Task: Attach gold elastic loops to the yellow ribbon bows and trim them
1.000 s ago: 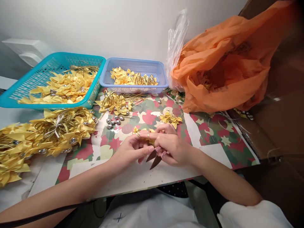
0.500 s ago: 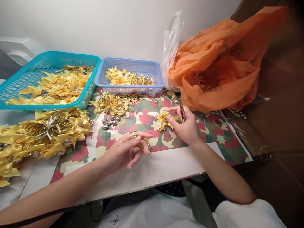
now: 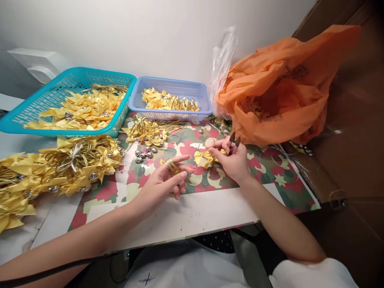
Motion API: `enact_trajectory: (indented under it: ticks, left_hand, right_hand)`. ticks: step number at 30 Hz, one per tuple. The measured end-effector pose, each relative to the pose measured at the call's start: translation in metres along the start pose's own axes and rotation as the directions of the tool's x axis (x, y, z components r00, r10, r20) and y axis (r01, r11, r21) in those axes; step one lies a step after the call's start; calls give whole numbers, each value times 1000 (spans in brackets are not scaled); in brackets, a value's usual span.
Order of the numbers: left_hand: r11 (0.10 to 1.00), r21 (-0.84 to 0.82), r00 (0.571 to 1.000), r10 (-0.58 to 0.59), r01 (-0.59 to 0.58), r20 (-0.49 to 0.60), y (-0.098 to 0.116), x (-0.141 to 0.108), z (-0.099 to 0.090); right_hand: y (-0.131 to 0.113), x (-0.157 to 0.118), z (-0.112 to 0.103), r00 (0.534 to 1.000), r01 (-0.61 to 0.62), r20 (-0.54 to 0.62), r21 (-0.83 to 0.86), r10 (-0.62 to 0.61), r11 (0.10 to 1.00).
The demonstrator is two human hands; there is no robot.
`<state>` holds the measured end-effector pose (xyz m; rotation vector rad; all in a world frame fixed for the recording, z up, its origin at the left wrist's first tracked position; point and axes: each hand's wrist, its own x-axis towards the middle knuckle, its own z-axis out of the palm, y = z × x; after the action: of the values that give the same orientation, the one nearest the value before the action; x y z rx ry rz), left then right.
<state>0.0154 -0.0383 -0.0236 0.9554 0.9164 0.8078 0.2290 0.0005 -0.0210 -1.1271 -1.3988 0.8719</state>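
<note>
My left hand [image 3: 166, 178] hovers over the table with its fingers spread. Several gold cord loops [image 3: 171, 166] are hooked around its fingers, and a bit of yellow ribbon shows behind them. On the right, my right hand [image 3: 235, 162] keeps small dark-bladed snips [image 3: 233, 143] in its palm, blades pointing up. Its thumb and forefinger close at the edge of a yellow ribbon bow [image 3: 205, 159] on the table; how firmly they grip it I cannot tell. Between the hands and the baskets lie several silver bells [image 3: 146, 154] and a pile of yellow bows [image 3: 147, 132] with gold cords.
A teal basket [image 3: 120, 127] of bows stands at the back left, beside a blue basket [image 3: 171, 116] holding more. An orange plastic bag [image 3: 279, 92] gapes at the right, next to a clear plastic bag [image 3: 222, 76]. A tied bundle of bows [image 3: 81, 160] fills the left side.
My left hand has turned and risen slightly, its gold loops now facing up more. The right hand's fingers have come in over the bow, and the view has shifted a little.
</note>
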Motion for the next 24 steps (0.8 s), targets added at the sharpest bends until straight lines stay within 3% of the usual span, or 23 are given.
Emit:
enact_trajectory:
  ticks: [8,14,17,24]
  left_hand:
    - [999,-34,999,22,-22,-26,-2,3,1]
    - [987,-94,988,-119,128,101,-5,5,1]
    - [993,-86,993,-67,75,100,-4,5,0]
    - [988,27,988,152,-151,-25,2,-1,4]
  right_hand:
    - [-7,-12,0,974,77,194,207,-118,975]
    - [-10,-22,9,915,180,304,284,-266,942]
    - [-11,-22,9,874,300,323,231,-364,925]
    - [-14,-27,10,821,556,211,-78,-531,828]
